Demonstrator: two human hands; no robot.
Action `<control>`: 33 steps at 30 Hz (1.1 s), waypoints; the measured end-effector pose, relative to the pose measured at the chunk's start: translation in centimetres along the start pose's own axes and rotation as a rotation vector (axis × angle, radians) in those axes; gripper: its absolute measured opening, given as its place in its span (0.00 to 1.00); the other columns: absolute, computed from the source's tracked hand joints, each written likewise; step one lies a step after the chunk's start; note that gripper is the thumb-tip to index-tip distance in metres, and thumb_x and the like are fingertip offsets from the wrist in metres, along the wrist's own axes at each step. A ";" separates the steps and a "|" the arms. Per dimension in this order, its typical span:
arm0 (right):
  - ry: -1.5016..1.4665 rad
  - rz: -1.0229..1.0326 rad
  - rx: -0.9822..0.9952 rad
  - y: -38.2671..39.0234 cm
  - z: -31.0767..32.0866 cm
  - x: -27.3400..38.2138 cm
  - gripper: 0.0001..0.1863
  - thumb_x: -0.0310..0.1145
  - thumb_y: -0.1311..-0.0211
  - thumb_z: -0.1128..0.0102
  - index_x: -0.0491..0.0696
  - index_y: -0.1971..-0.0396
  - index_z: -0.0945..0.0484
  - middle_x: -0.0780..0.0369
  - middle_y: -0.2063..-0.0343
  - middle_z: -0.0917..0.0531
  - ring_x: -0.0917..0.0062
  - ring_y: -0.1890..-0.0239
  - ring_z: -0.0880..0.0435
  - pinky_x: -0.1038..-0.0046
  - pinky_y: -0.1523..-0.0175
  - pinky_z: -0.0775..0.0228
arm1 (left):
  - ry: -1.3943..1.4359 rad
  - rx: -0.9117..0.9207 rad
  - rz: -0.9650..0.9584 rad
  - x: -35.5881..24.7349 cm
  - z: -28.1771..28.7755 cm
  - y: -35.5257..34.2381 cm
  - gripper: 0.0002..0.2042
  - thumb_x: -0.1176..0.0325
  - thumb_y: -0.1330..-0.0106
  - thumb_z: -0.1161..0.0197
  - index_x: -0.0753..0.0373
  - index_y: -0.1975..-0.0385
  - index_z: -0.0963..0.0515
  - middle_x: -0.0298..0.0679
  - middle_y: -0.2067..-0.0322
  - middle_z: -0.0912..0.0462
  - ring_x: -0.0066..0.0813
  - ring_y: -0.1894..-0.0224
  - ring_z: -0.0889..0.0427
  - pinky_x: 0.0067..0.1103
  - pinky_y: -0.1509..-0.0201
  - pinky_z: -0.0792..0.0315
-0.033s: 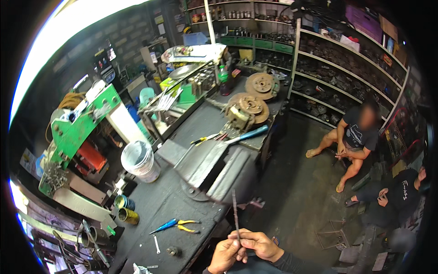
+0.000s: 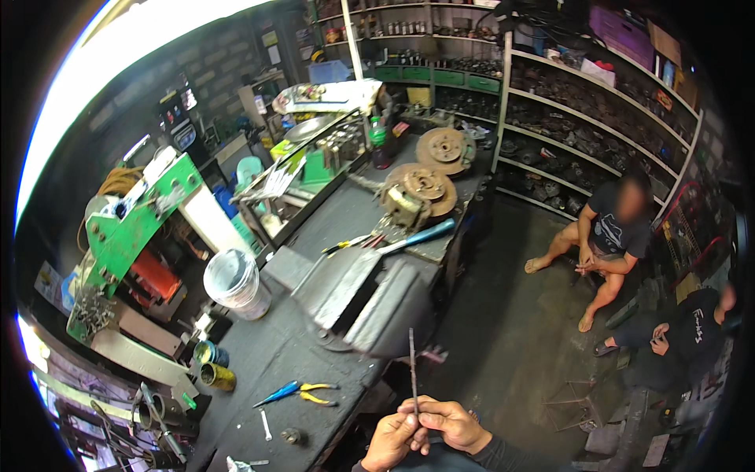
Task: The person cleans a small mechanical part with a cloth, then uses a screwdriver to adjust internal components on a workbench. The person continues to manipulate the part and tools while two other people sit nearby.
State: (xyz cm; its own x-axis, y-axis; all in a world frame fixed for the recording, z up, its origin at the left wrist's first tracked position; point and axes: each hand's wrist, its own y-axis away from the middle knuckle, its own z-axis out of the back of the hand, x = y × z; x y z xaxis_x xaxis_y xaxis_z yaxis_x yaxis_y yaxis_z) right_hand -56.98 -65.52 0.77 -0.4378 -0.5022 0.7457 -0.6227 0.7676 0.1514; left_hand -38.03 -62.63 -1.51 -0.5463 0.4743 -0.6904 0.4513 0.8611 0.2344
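Rod [image 2: 413, 358] stood up from between the two hands, just off the edge of the counter [image 2: 303, 354] and near the vise. The left hand [image 2: 391, 442] and right hand [image 2: 453, 425] met at its lower end, the grip of each pinching it between thumb and fingers, a hold that seemed meant to steady it while leaving most of its length bare to view. Beyond it, the vise [image 2: 362, 305] sat at the counter's edge, its jaws apart, presumably placed there to be worked from the open side. Pliers [image 2: 319, 387] and a wrench [image 2: 266, 422] lay loose on the near side, probably for easy reach. A bucket [image 2: 236, 287] stood past them, and rusty discs [image 2: 445, 151] rested at the far end, perhaps out of the way.
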 end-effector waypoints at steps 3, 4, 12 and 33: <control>-0.081 0.140 -0.207 5.1 5.1 2.6 0.15 0.28 0.21 0.45 0.33 0.45 0.19 0.54 0.44 0.21 0.67 0.63 0.09 0.69 0.66 0.13 | -0.103 0.065 0.167 3.9 -4.1 -5.7 0.17 0.59 0.14 0.48 0.68 0.56 0.21 0.35 0.71 0.24 0.24 0.71 0.24 0.27 0.62 0.20; -0.086 0.175 -0.257 6.8 7.2 3.2 0.14 0.27 0.22 0.45 0.33 0.48 0.17 0.54 0.43 0.21 0.66 0.63 0.09 0.68 0.66 0.13 | -0.225 0.064 0.219 3.8 -7.1 -7.4 0.17 0.60 0.14 0.49 0.68 0.56 0.21 0.35 0.69 0.23 0.23 0.70 0.22 0.25 0.62 0.20; 0.223 0.303 -0.955 18.3 20.6 8.4 0.09 0.31 0.22 0.41 0.40 0.56 0.17 0.60 0.66 0.11 0.80 0.68 0.13 0.78 0.62 0.23 | -1.333 0.419 -0.185 11.1 -14.3 -19.3 0.22 0.55 0.20 0.40 0.70 0.42 0.20 0.54 0.57 0.13 0.48 0.58 0.11 0.34 0.52 0.18; 0.317 0.142 -1.040 6.0 42.8 19.4 0.09 0.24 0.27 0.36 0.39 0.52 0.15 0.64 0.71 0.13 0.83 0.76 0.16 0.79 0.70 0.24 | -1.619 0.407 0.182 4.3 -13.2 -52.5 0.22 0.52 0.22 0.39 0.68 0.47 0.19 0.57 0.59 0.12 0.57 0.53 0.12 0.41 0.49 0.21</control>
State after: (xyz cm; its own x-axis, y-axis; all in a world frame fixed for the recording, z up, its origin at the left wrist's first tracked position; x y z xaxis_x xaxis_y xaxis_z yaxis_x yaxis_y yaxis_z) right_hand -96.93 -87.68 -11.64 -0.1824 -0.3718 0.9102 0.3365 0.8462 0.4131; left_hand -73.39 -103.39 -7.74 0.6521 -0.3324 -0.6814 0.7049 0.5967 0.3835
